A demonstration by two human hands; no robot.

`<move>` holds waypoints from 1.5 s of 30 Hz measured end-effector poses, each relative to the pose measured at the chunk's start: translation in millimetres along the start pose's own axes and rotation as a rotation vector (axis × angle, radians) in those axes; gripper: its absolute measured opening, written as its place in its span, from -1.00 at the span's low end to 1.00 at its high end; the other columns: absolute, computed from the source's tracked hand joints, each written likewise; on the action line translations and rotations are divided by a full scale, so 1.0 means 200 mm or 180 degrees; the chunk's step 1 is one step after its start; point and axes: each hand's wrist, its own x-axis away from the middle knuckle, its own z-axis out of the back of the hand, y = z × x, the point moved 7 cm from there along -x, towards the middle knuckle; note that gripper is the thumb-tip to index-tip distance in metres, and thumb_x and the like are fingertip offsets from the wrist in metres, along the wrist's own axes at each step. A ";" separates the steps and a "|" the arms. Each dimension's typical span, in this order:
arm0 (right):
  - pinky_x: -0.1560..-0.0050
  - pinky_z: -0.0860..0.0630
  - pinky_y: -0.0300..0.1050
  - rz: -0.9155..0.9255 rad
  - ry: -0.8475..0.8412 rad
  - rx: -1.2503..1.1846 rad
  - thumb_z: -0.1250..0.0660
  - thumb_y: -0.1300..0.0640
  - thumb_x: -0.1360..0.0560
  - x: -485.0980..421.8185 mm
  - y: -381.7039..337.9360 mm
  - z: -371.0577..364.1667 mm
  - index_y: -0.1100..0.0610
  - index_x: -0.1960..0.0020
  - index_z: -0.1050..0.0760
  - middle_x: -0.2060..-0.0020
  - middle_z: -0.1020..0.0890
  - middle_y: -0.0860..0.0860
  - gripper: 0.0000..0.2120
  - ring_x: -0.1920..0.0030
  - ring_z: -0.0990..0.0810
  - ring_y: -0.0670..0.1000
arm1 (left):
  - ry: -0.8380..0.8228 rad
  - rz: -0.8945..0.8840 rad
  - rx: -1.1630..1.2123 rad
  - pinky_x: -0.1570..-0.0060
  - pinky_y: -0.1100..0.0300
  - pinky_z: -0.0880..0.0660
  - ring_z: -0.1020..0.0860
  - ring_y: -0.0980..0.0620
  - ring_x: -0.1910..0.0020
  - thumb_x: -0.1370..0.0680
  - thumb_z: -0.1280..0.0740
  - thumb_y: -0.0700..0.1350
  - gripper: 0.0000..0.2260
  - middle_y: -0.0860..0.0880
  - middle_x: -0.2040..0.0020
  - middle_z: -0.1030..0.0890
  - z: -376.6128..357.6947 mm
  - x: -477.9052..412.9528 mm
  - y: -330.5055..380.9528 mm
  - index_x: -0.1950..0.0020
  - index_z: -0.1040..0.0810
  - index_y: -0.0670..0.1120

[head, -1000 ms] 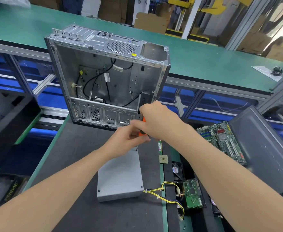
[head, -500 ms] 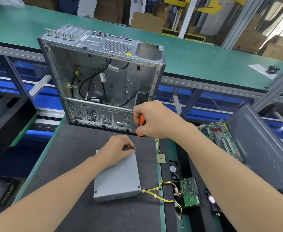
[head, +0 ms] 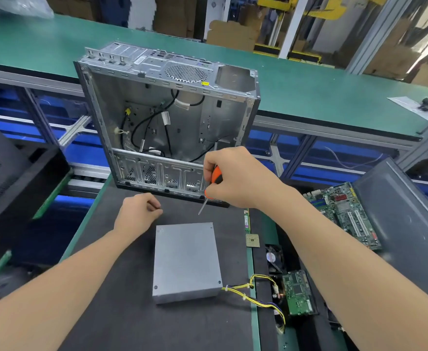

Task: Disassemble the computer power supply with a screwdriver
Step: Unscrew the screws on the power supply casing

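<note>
The grey metal power supply (head: 186, 259) lies flat on the dark mat, with yellow and black wires (head: 253, 292) trailing from its right near corner. My right hand (head: 235, 179) grips an orange-handled screwdriver (head: 211, 184) above the box's far edge, its tip pointing down-left and clear of the lid. My left hand (head: 138, 212) hovers left of the box's far left corner, with fingertips pinched together on something small and dark, possibly a screw.
An open, emptied computer case (head: 167, 117) stands upright just beyond the power supply. A CPU chip (head: 252, 240), a fan (head: 273, 257), a small circuit board (head: 296, 292) and a motherboard (head: 344, 214) lie to the right. A dark panel (head: 405, 224) leans at far right.
Both hands have lifted off the power supply's far corner. The left hand moved left with its fingertips pinched, and the screwdriver rose away from the lid.
</note>
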 end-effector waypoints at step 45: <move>0.35 -0.38 -0.15 0.0627 -0.0292 -0.0306 -0.44 0.13 -0.39 0.25 -0.42 -0.32 0.05 0.23 -0.51 0.38 -0.58 -0.13 -0.90 0.31 -0.49 -0.14 | -0.1819 0.0372 0.1767 0.18 0.12 -0.48 -0.61 0.00 0.22 -0.51 -0.33 -0.12 -0.78 -0.05 0.24 -0.64 -0.09 0.83 -0.08 0.34 -0.54 0.06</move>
